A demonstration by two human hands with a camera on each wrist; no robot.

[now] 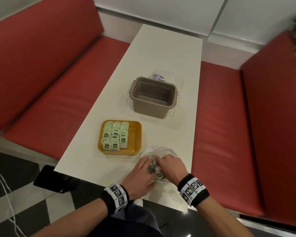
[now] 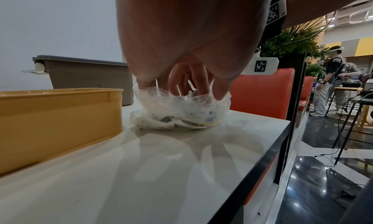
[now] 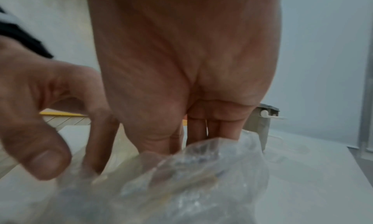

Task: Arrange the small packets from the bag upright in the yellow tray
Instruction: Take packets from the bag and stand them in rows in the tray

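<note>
Three rows of small packets (image 1: 114,136) stood upright in the left part of the yellow tray (image 1: 135,142), each showing a green tag with a dark label; the right part of the tray was bare. Just right of the tray and nearer the person, the clear plastic bag (image 1: 158,152) lay crumpled on the white surface (image 1: 161,57), close to its near edge. Both hands were at the bag's mouth. The left hand (image 1: 140,178) reached in from the near left; its fingers (image 2: 181,82) pointed down into the plastic, but whether they gripped the bag or a packet inside could not be told. The right hand (image 1: 171,166) came in from the near right with its fingers (image 3: 214,125) dipped straight down into the bag; the view from that wrist was blurred, so what it held, if anything, could not be told either. One loose packet (image 1: 159,175) with a green tag showed between the two hands, at the bag's near side.

The step in hand looked like drawing more packets out of the bag. The next move would probably call for one hand to steady the thin plastic while the other lifted a few packets clear, turned them tag up, and stood them against the existing rows. Farther along the surface sat an empty brown tub (image 1: 154,96), with a clear lid (image 1: 171,79) behind it.
</note>
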